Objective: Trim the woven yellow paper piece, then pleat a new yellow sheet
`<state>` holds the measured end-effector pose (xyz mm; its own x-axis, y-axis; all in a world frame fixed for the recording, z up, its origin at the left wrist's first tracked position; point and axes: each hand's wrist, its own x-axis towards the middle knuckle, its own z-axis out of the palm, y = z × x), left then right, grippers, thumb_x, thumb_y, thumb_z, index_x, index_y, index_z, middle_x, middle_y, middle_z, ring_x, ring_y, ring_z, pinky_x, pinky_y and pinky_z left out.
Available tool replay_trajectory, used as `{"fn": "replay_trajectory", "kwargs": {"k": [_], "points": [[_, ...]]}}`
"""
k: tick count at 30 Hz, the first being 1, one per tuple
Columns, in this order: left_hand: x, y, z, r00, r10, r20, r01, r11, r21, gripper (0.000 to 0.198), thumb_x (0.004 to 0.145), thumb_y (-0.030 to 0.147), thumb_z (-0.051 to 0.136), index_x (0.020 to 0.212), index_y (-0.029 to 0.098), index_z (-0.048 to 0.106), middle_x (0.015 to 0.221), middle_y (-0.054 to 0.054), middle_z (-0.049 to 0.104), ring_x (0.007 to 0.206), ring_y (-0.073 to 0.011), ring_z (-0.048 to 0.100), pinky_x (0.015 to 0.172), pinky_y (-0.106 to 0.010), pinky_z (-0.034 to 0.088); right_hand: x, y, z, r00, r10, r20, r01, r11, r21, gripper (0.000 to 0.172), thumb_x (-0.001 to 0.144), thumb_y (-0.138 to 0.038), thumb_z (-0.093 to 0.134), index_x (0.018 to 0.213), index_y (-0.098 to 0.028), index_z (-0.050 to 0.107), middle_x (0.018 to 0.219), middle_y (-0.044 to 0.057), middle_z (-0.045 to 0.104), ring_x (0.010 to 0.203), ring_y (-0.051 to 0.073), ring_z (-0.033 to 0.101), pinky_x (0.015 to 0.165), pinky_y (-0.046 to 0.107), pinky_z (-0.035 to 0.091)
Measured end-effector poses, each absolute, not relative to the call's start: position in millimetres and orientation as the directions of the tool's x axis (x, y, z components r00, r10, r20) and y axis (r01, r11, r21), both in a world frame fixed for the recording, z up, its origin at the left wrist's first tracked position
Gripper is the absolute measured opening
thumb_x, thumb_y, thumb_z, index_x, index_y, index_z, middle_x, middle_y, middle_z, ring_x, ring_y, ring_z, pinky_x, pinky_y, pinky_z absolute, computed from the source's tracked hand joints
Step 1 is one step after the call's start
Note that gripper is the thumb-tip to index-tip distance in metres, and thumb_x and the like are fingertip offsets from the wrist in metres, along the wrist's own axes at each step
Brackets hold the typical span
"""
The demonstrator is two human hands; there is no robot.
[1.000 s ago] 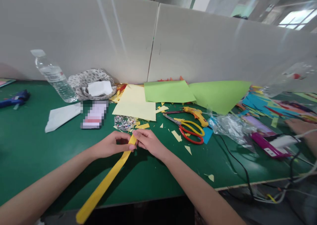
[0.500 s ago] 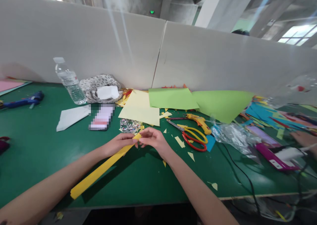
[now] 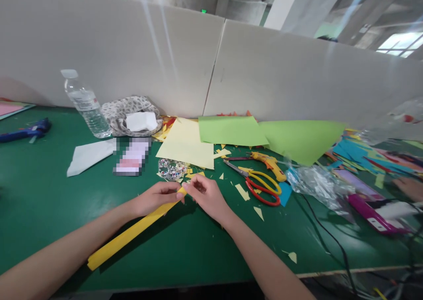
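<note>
A long folded yellow paper strip (image 3: 132, 233) slants from the lower left up to my hands, above the green table. My left hand (image 3: 158, 198) pinches it close to its upper end, thumb on top. At the very tip, the thumb and fingers of my right hand (image 3: 206, 196) close on the same strip. Just beyond my fingers lie a clear bag of small shiny beads (image 3: 172, 168) and a pale yellow sheet (image 3: 188, 143). Scissors with red and yellow handles (image 3: 261, 187) rest to the right of my right hand, near a yellow glue gun (image 3: 269, 164).
Green sheets (image 3: 233, 131) lean by the partition (image 3: 148, 49). A water bottle (image 3: 87, 106), a patterned cloth pouch (image 3: 132, 106) and a phone (image 3: 134, 157) stand left. At right lie a plastic bag (image 3: 319, 183), a purple power strip (image 3: 375, 216), cables and another person's hand (image 3: 410, 187). Paper scraps litter the table.
My right fingers have shifted from over the strip's end to a pinch at its tip. The strip's lower end sits slightly further left and lower; the whole view has shifted a little.
</note>
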<state>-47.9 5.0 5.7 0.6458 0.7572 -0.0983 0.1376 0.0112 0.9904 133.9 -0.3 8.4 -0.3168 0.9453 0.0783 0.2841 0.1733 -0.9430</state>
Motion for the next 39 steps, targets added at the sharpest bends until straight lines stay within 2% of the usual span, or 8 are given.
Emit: {"fn": "replay_trajectory", "kwargs": {"k": [5,11,14,17,24,27,32,39], "points": [[-46,5,5,0.692,0.720,-0.047,0.075,-0.006,0.997,0.018,0.086,0.029,0.050,0.080,0.015,0.059,0.081,-0.001,0.058,0.082,-0.0142,0.051,0.076,-0.024,0.038,135,-1,6,-0.380,0.924,0.032,0.338,0.171,-0.925,0.031,0.083,-0.045,0.050,0.067,-0.020,0.043,0.054,-0.006,0.042,0.047,0.008,0.041,0.046,0.020,0.030],[-47,6,6,0.695,0.717,-0.048,0.067,0.002,0.998,0.020,0.085,0.032,0.050,0.082,0.015,0.061,0.077,-0.001,0.059,0.075,-0.0135,0.053,0.071,-0.024,0.041,134,-5,14,-0.439,0.897,0.039,0.390,0.230,-0.892,0.040,0.089,-0.046,0.039,0.063,-0.018,0.050,0.049,-0.005,0.043,0.046,0.008,0.041,0.047,0.020,0.030],[-49,7,7,0.702,0.710,-0.052,0.071,0.002,0.997,0.021,0.085,0.033,0.052,0.080,0.014,0.062,0.078,-0.001,0.060,0.067,-0.0111,0.053,0.064,-0.022,0.041,133,-6,16,-0.471,0.875,0.109,0.401,0.323,-0.858,0.043,0.091,-0.042,0.034,0.061,-0.017,0.052,0.049,-0.004,0.044,0.047,0.008,0.043,0.050,0.021,0.032],[-49,9,7,0.695,0.714,-0.086,0.083,0.040,0.996,0.025,0.086,0.035,0.049,0.084,0.013,0.061,0.057,0.003,0.052,0.047,-0.0074,0.047,0.054,-0.021,0.038,135,-2,12,-0.369,0.896,0.246,0.482,0.411,-0.774,0.042,0.091,-0.039,0.036,0.055,-0.018,0.043,0.048,-0.004,0.039,0.045,0.008,0.036,0.048,0.022,0.027],[-49,14,-2,0.705,0.708,-0.040,0.054,0.003,0.999,0.028,0.087,0.037,0.049,0.090,0.012,0.061,0.050,0.004,0.051,0.047,-0.0088,0.049,0.056,-0.021,0.037,137,6,-1,-0.332,0.816,0.474,0.622,0.567,-0.541,0.040,0.089,-0.032,0.041,0.052,-0.019,0.032,0.049,-0.005,0.030,0.047,0.009,0.031,0.050,0.025,0.024],[-49,14,-4,0.719,0.695,-0.031,0.037,0.006,0.999,0.028,0.087,0.037,0.049,0.091,0.012,0.059,0.048,0.005,0.051,0.046,-0.0088,0.049,0.055,-0.021,0.037,138,6,1,-0.314,0.835,0.452,0.584,0.545,-0.601,0.041,0.089,-0.035,0.040,0.051,-0.019,0.034,0.048,-0.005,0.032,0.046,0.008,0.031,0.049,0.024,0.025],[-49,13,-2,0.728,0.685,0.005,0.008,-0.016,1.000,0.027,0.088,0.036,0.048,0.092,0.012,0.059,0.049,0.005,0.052,0.049,-0.0080,0.051,0.057,-0.021,0.038,140,9,5,-0.342,0.906,0.248,0.407,0.381,-0.830,0.040,0.082,-0.042,0.052,0.051,-0.018,0.044,0.045,-0.005,0.040,0.044,0.007,0.035,0.044,0.022,0.026],[-46,15,0,0.716,0.697,-0.035,0.006,0.043,0.999,0.028,0.084,0.035,0.054,0.096,0.011,0.062,0.057,0.001,0.061,0.051,-0.0083,0.056,0.050,-0.018,0.042,141,11,7,-0.367,0.919,0.147,0.251,0.250,-0.935,0.027,0.075,-0.040,0.062,0.063,-0.016,0.056,0.055,-0.001,0.054,0.049,0.010,0.047,0.046,0.022,0.036]]}}
